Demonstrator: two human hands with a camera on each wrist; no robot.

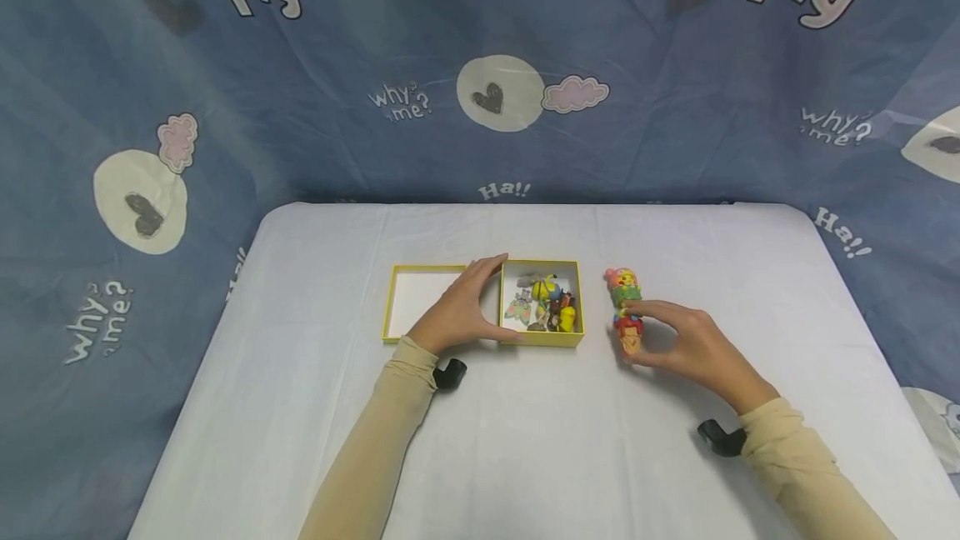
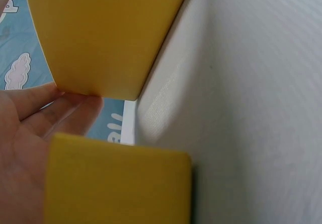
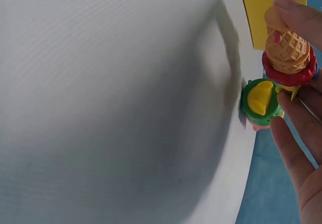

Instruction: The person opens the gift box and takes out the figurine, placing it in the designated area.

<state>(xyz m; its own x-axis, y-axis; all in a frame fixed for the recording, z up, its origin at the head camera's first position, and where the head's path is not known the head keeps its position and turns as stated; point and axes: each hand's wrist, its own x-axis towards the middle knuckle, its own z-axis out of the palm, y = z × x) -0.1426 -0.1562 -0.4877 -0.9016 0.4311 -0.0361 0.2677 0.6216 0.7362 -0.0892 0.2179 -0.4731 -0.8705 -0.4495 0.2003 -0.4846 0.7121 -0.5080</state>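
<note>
My left hand point(image 1: 465, 307) holds the left side of a yellow box point(image 1: 546, 339), thumb at its near corner and fingertips at its far one. Several small toy figures point(image 1: 553, 298) lie inside it. In the left wrist view, fingertips meet the end of the box wall point(image 2: 105, 38). To the right of the box, my right hand point(image 1: 686, 348) pinches a toy ice-cream cone point(image 3: 288, 50) with a red rim between thumb and fingers. Just beyond the cone is a green toy with a yellow piece point(image 3: 261, 100) on it; in the head view, its pink-and-yellow top point(image 1: 621, 278) shows.
A shallow yellow-edged tray or lid point(image 1: 387, 307) with a white inside lies left of the box, partly behind my left hand. All of this is on a white-covered table point(image 1: 525, 457). A blue printed cloth point(image 1: 337, 65) hangs behind the far edge.
</note>
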